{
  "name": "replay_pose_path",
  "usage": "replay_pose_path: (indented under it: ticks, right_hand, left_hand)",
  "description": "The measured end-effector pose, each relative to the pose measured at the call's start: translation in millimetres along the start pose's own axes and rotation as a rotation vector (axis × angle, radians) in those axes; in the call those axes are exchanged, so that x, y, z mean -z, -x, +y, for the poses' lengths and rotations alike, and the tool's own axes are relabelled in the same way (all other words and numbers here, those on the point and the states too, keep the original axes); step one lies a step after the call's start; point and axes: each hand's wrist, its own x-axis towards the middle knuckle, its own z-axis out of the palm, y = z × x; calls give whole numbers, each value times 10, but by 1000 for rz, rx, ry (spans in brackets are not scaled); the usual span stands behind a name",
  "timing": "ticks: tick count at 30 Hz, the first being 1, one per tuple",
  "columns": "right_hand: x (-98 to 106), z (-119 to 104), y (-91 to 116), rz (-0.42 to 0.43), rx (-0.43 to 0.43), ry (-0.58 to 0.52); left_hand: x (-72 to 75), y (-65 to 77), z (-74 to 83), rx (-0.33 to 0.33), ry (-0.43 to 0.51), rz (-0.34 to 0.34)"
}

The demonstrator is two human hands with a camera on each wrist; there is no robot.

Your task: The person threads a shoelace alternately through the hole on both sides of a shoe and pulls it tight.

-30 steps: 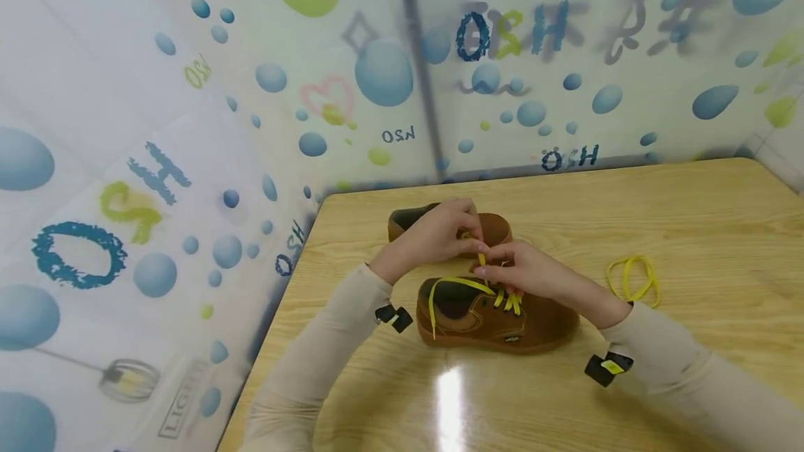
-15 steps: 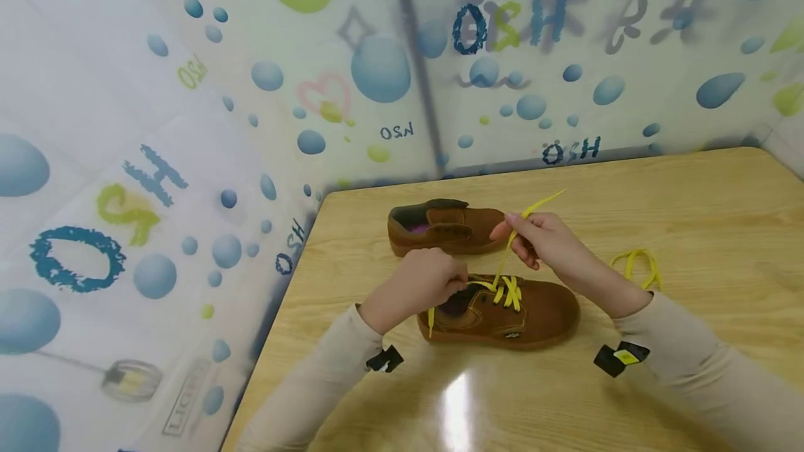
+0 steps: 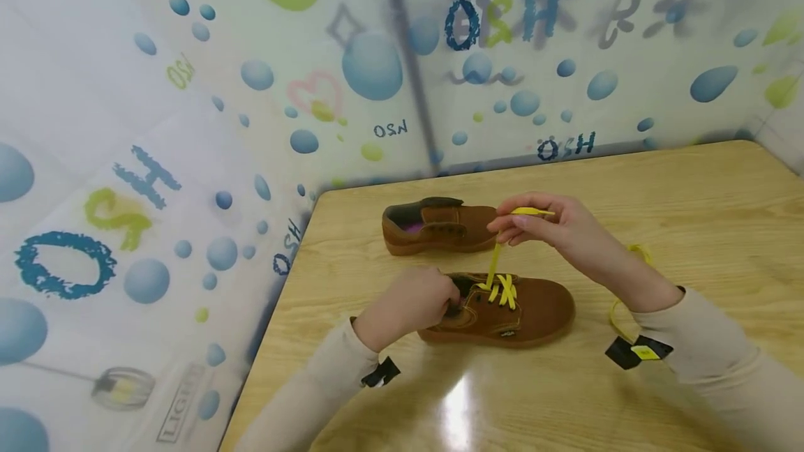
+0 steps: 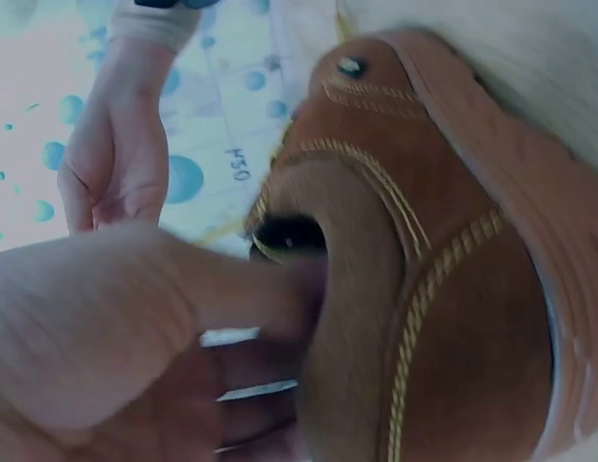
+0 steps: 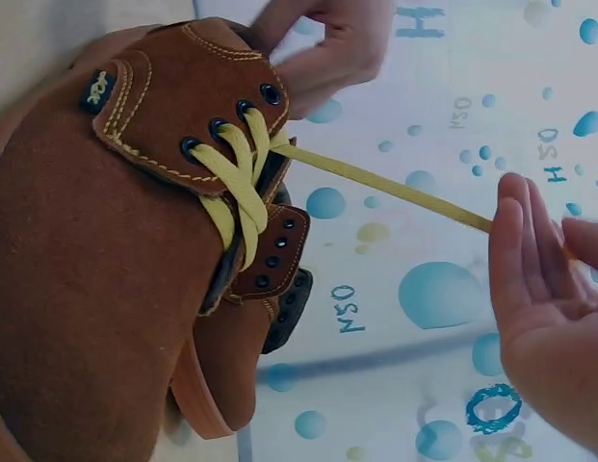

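Lace (image 3: 494,264) strung straight from shoe (image 3: 543,309) to right hand (image 3: 549,225)

The laced brown shoe lies side-on to the person on the counter (image 3: 691,215), its long axis running left to right, heel at the left, toe at the right. The left hand (image 3: 411,302) is the nearer of the two hands: it is right at the heel end, thumb and fingers reaching into the opening. Whether it pinches the collar or anything inside, I cannot tell.

The right hand is well apart from the leather, raised above the shoe and beyond it, pinching the yellow lace near its end between thumb and fingers. From there the lace runs down in a straight line to the lacing, between the two hands. In the right wrist view the near flap's eyelet closest to the opening, the bare eyelet (image 5: 270,93), has no lace in it and sits just beside where the lace comes out.

The other shoe (image 3: 477,227), unlaced, lies behind and roughly parallel; a loose lace (image 3: 639,250) lies past the toe, partly hidden by the right forearm.
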Motion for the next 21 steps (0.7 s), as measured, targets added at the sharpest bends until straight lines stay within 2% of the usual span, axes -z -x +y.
replay_pose_path:
  ticks: [2,5,7,10,13,16,18,21]
  right_hand:
    - [-11,-26,-2,3,6,36]
    - [-38,-47,-6,36,1,84]
    - [-59,-56,-14,106,-6,119]
    - [-85,-70,-36,243,-10,157]
    - [-106,-89,-84,342,2,164]
    - [-121,-96,-153,384,-10,162]
    - [-119,-82,-203,399,-28,156]
    - [-101,-39,-269,416,-56,151]
  left_hand:
    - [0,3,38,31,16,70]
    - [-20,-4,102,34,63,226]
    - [-64,-12,148,29,97,314]
    - [-152,-25,211,30,104,395]
    - [-224,-33,249,60,98,431]
    - [-275,-26,254,91,140,431]
    - [-296,-18,248,102,200,435]
    - [-327,-14,234,102,353,448]
